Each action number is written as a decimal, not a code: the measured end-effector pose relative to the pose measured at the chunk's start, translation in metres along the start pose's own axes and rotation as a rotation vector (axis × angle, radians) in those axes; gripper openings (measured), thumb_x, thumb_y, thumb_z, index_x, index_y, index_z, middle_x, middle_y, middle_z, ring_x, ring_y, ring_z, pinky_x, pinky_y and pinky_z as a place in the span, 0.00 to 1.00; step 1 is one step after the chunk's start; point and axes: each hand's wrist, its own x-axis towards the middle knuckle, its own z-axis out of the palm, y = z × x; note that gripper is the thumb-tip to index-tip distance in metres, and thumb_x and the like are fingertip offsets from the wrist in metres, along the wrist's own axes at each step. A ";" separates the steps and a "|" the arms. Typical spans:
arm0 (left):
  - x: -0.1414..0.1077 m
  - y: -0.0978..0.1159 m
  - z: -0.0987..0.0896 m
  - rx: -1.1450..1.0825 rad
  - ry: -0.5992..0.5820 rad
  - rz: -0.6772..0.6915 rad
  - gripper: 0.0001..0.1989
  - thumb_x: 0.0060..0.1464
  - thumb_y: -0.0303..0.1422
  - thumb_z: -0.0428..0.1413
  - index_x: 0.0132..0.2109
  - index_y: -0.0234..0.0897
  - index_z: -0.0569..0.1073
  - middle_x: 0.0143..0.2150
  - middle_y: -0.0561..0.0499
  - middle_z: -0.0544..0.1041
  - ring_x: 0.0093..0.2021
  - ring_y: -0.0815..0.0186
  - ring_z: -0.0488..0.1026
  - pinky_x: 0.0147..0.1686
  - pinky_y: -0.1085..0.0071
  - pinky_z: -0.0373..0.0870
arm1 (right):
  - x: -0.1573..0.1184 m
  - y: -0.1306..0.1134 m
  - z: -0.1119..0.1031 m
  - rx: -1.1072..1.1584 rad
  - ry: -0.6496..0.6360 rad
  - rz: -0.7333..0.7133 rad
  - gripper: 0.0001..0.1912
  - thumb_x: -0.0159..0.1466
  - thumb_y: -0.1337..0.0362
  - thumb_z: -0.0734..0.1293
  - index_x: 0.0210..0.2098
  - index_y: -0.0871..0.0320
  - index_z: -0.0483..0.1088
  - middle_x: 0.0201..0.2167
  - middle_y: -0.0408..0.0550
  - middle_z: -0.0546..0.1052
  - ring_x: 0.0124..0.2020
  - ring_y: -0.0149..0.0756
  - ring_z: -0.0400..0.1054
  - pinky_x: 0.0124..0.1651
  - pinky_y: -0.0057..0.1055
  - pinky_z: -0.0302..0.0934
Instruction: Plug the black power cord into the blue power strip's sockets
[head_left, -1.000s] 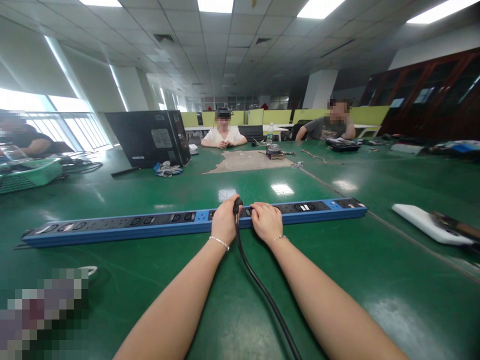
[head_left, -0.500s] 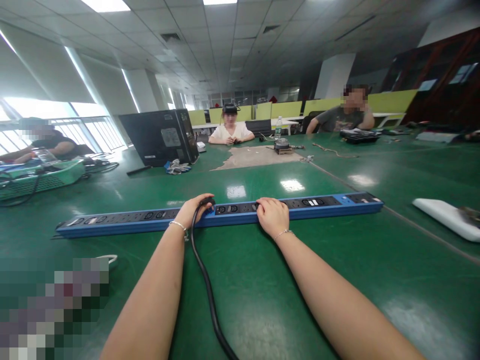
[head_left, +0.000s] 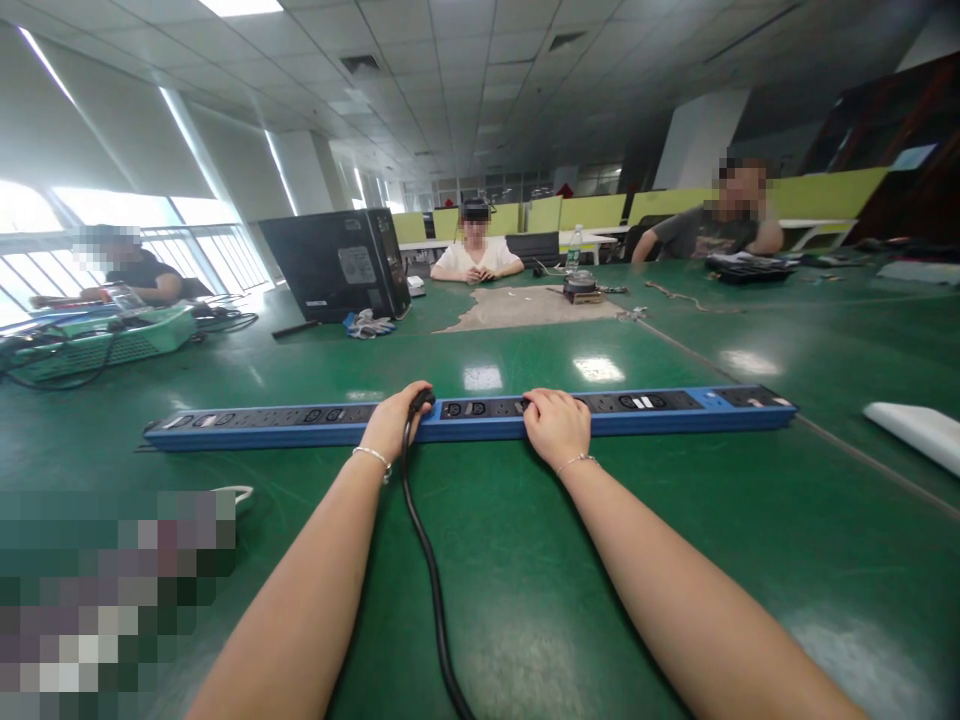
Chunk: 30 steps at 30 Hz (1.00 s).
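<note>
Power strip point(head_left: 480, 430): long, blue body, black sockets, flat across green table point(head_left: 495, 560). L hand point(head_left: 396, 425): pinching blk plug point(head_left: 422, 400) w/ thick cord point(head_left: 431, 560), at strip's mid. R hand point(head_left: 559, 425): fingers curled over strip, hiding some sockets. Beyond: PC tower point(head_left: 337, 265), gloves point(head_left: 367, 323) beside.

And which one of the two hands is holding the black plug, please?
The left hand, which grips the black plug; the right hand rests on the blue power strip.
</note>
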 end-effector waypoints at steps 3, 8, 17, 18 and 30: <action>-0.004 0.002 0.000 -0.022 0.001 0.000 0.17 0.57 0.36 0.47 0.52 0.40 0.67 0.42 0.47 0.78 0.41 0.62 0.75 0.43 0.68 0.70 | 0.000 0.000 0.000 0.001 -0.005 -0.001 0.15 0.61 0.66 0.57 0.40 0.52 0.74 0.44 0.44 0.76 0.46 0.38 0.64 0.48 0.37 0.47; -0.007 0.002 -0.002 -0.061 0.002 -0.007 0.17 0.57 0.36 0.47 0.52 0.38 0.67 0.43 0.46 0.77 0.42 0.62 0.75 0.44 0.68 0.70 | 0.000 0.001 0.000 -0.002 0.004 -0.003 0.14 0.61 0.66 0.57 0.39 0.52 0.74 0.44 0.43 0.76 0.46 0.38 0.64 0.48 0.37 0.47; -0.006 -0.004 0.013 -0.003 -0.011 0.096 0.16 0.58 0.35 0.46 0.52 0.40 0.68 0.48 0.47 0.76 0.47 0.63 0.72 0.50 0.68 0.66 | 0.001 0.000 -0.001 0.012 -0.001 0.001 0.14 0.61 0.66 0.57 0.39 0.52 0.74 0.44 0.44 0.76 0.47 0.38 0.64 0.49 0.37 0.47; -0.007 -0.003 0.012 0.025 -0.017 0.096 0.17 0.58 0.36 0.46 0.52 0.40 0.68 0.48 0.47 0.75 0.47 0.63 0.72 0.50 0.67 0.66 | 0.001 0.000 -0.001 0.013 -0.004 0.002 0.14 0.61 0.66 0.58 0.39 0.52 0.74 0.44 0.44 0.76 0.47 0.38 0.64 0.49 0.37 0.47; -0.015 0.013 0.011 0.169 0.055 -0.012 0.16 0.57 0.41 0.48 0.51 0.45 0.68 0.46 0.50 0.76 0.46 0.62 0.72 0.47 0.66 0.65 | 0.001 -0.001 -0.002 0.013 -0.037 0.026 0.15 0.61 0.66 0.57 0.39 0.52 0.74 0.45 0.43 0.76 0.47 0.37 0.64 0.49 0.36 0.47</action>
